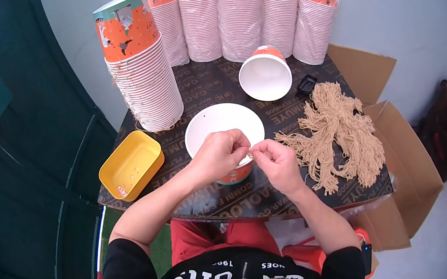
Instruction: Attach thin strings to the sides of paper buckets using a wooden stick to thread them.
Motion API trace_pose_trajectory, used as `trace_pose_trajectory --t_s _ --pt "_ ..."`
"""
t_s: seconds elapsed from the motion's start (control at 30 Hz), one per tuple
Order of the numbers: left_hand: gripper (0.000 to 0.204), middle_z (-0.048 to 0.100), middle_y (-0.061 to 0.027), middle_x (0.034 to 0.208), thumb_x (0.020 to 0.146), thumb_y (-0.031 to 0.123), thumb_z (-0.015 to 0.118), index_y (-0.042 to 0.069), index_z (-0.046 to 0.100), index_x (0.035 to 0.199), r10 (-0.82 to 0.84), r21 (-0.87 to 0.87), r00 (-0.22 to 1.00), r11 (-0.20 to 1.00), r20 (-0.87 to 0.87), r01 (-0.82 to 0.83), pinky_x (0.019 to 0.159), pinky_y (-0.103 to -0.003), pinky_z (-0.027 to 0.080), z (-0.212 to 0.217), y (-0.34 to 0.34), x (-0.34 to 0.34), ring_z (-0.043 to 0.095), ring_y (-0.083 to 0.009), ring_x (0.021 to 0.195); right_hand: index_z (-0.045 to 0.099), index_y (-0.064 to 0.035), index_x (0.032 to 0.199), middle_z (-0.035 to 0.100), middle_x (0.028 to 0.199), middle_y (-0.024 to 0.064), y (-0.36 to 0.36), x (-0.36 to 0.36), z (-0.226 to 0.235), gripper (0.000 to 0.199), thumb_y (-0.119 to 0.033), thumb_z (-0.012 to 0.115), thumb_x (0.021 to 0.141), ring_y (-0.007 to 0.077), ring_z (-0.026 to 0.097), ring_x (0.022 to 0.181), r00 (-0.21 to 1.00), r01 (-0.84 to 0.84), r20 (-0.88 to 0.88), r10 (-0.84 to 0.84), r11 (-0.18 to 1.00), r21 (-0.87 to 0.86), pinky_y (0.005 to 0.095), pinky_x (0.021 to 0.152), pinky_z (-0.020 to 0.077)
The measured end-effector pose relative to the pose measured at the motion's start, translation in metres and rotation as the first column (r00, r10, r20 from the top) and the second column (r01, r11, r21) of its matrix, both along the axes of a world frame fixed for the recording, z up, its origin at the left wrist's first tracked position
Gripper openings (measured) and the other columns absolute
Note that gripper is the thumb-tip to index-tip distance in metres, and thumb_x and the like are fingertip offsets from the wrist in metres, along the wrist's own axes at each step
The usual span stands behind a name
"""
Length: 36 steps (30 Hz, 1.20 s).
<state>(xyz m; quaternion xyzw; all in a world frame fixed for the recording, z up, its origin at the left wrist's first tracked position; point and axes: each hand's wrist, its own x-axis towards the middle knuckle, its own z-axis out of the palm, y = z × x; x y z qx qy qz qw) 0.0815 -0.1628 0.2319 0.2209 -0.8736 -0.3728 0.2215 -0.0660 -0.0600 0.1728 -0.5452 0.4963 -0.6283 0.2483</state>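
A white paper bucket with an orange and teal outside stands upright on the dark table. My left hand rests on its near rim, fingers pinched. My right hand is right beside it, pinching a thin tan string that runs between both hands at the rim. A pile of tan cords lies just right of my right hand.
A tall stack of buckets stands at the back left, and several wrapped stacks line the far edge. One bucket lies on its side. A yellow tray sits left. A small black object and cardboard flaps are right.
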Motion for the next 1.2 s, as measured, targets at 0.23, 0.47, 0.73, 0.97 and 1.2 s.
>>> trace_pose_trajectory --t_s 0.23,0.47,0.73,0.97,1.2 --pt "0.008 0.067 -0.0160 0.074 0.085 0.004 0.062 -0.004 0.063 0.088 0.024 -0.037 0.999 0.999 -0.044 -0.026 0.062 -0.036 0.053 0.001 0.005 -0.001 0.069 -0.0258 0.069 0.067 0.0015 0.097 0.056 0.066 -0.0056 -0.001 -0.002 -0.005 0.011 -0.008 0.060 0.097 -0.0002 0.041 0.052 0.828 -0.244 0.537 0.161 0.966 0.087 0.0186 0.046 0.0293" --pt "0.011 0.070 -0.0162 0.081 0.085 0.005 0.067 -0.004 0.067 0.092 0.023 -0.173 0.999 0.985 0.035 -0.017 0.066 -0.034 0.054 0.008 0.015 0.004 0.070 -0.0233 0.075 0.066 0.0012 0.099 0.057 0.067 -0.0052 -0.002 0.002 -0.006 0.012 -0.010 0.062 0.097 -0.0004 0.040 0.051 0.822 -0.203 0.554 0.134 0.977 0.065 0.0178 0.046 0.0288" --pt "0.010 0.070 -0.0164 0.082 0.086 0.004 0.065 -0.003 0.067 0.092 0.034 -0.091 0.999 0.995 0.032 -0.031 0.068 -0.033 0.054 0.002 0.011 0.006 0.070 -0.0232 0.076 0.063 0.0034 0.102 0.063 0.080 -0.0034 0.008 -0.006 -0.003 0.010 -0.005 0.060 0.097 -0.0009 0.050 0.068 0.979 0.010 0.205 -0.014 1.000 0.019 0.0165 0.058 0.0393" --pt "0.016 0.069 -0.0195 0.078 0.088 0.008 0.056 -0.003 0.068 0.092 -0.021 -0.059 1.000 0.998 0.018 0.022 0.068 -0.040 0.054 0.002 0.007 0.004 0.071 -0.0318 0.075 0.063 0.0038 0.102 0.060 0.076 -0.0041 0.013 -0.013 -0.004 0.009 -0.003 0.060 0.097 -0.0004 0.049 0.067 0.996 0.018 0.085 -0.021 0.999 0.036 0.0173 0.059 0.0395" --pt "0.019 0.069 -0.0208 0.079 0.085 0.004 0.051 -0.003 0.067 0.092 -0.016 -0.027 0.999 0.999 0.043 0.017 0.070 -0.041 0.054 0.004 0.009 0.001 0.071 -0.0337 0.078 0.063 0.0035 0.101 0.061 0.075 -0.0037 0.008 -0.011 -0.006 0.009 -0.003 0.061 0.096 -0.0003 0.050 0.066 0.995 -0.012 0.096 0.010 1.000 0.023 0.0178 0.058 0.0400"
